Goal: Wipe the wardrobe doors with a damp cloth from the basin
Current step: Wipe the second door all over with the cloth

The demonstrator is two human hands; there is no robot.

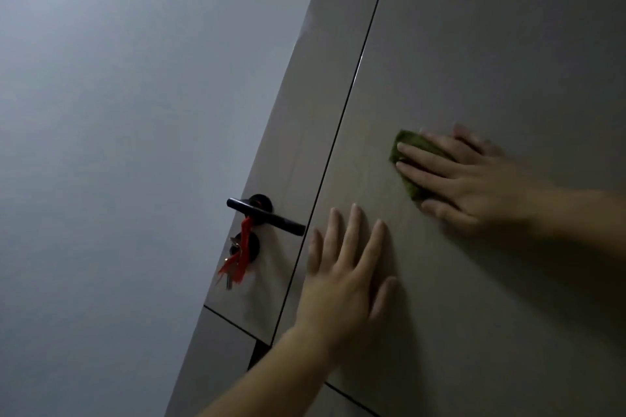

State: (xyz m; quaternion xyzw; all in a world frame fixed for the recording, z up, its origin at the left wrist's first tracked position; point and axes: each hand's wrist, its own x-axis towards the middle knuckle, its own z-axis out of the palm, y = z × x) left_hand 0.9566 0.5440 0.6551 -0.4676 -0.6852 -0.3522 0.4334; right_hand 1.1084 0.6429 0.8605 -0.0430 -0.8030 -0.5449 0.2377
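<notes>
A tall beige wardrobe door (474, 44) fills the right half of the view. My right hand (471, 179) lies flat with straight fingers on a folded green cloth (406, 149), pressing it against this door. The cloth shows only past the fingertips and under the palm. My left hand (342, 278) rests flat on the same door, lower and to the left, fingers spread and pointing up. The basin is out of view.
A narrower door panel (305, 132) lies left of a dark vertical gap. It carries a black lever handle (267, 215), with keys and a red ribbon (237, 261) hanging below. A plain grey wall (118, 112) fills the left side.
</notes>
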